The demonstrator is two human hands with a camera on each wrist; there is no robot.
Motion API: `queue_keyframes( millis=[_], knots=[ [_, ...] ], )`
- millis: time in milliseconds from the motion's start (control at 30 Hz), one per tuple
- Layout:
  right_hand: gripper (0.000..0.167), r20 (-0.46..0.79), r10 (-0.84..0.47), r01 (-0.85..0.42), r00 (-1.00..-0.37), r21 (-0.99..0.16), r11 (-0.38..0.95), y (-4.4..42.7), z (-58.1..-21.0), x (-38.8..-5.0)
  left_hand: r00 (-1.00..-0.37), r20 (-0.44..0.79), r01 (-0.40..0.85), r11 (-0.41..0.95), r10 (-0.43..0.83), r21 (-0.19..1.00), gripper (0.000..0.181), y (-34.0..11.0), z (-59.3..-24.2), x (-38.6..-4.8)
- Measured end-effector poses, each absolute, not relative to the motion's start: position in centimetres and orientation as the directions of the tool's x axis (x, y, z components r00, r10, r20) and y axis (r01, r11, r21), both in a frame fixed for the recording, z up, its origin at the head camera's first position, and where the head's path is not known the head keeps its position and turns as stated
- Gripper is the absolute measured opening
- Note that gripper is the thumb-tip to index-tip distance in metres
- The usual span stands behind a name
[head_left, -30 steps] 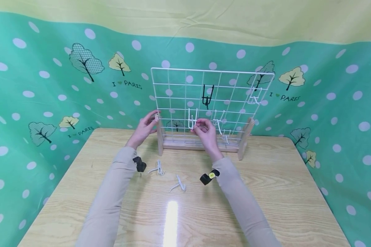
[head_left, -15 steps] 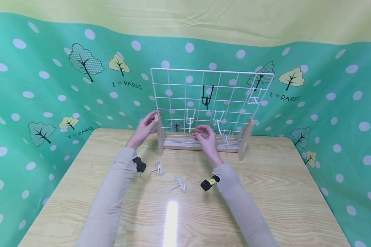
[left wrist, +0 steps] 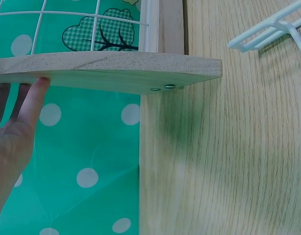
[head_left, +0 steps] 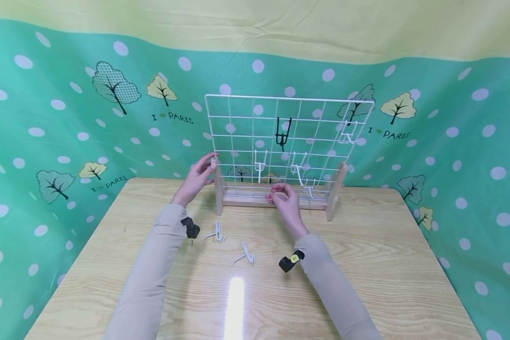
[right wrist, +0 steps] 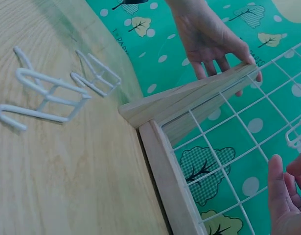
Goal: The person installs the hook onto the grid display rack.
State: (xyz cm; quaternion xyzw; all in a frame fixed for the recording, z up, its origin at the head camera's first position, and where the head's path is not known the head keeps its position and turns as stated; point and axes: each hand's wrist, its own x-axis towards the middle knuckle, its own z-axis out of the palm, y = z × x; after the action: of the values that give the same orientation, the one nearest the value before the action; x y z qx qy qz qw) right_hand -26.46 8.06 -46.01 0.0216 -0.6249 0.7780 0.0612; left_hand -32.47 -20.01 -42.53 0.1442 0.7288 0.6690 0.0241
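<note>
A white wire grid rack [head_left: 246,117] stands upright in a wooden stand [head_left: 246,200]. My left hand [head_left: 195,180] holds the top of the stand's left side post [left wrist: 116,68], thumb at the front edge and fingers on its outer face. My right hand [head_left: 288,207] is in front of the grid's lower middle, fingers loosely bent with nothing in them. Just above it a white hook [head_left: 259,166] hangs on the grid. Further right hang more white hooks, one at mid height [head_left: 297,171]. A black hook [head_left: 282,137] hangs higher up.
Two loose white hooks lie on the wooden table [head_left: 174,293], one near the stand [head_left: 216,233] and one closer to me [head_left: 245,255]. Another white hook [head_left: 346,137] hangs at the grid's upper right. A green dotted cloth [head_left: 110,189] rises behind the table.
My right hand has let go of the white hook and drawn down and away from it. The hook now hangs by itself on the grid. My left hand has stayed on the post.
</note>
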Motion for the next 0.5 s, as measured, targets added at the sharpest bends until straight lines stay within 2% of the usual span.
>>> queue_keyframes(
  millis=[233, 500],
  knots=[
    [0.03, 0.11, 0.042, -0.116, -0.993, -0.976, -0.186, 8.2, -47.1, -25.8, -0.956, 0.156, 0.18, 0.078, 0.249, 0.98, 0.049, -19.5, -40.6, -30.8],
    [0.033, 0.084, 0.011, -0.085, -0.996, -0.985, -0.151, 8.1, -47.8, -24.9, -0.958, 0.152, 0.174, 0.069, 0.245, 0.982, 0.048, -19.4, -40.6, -30.8]
  ],
)
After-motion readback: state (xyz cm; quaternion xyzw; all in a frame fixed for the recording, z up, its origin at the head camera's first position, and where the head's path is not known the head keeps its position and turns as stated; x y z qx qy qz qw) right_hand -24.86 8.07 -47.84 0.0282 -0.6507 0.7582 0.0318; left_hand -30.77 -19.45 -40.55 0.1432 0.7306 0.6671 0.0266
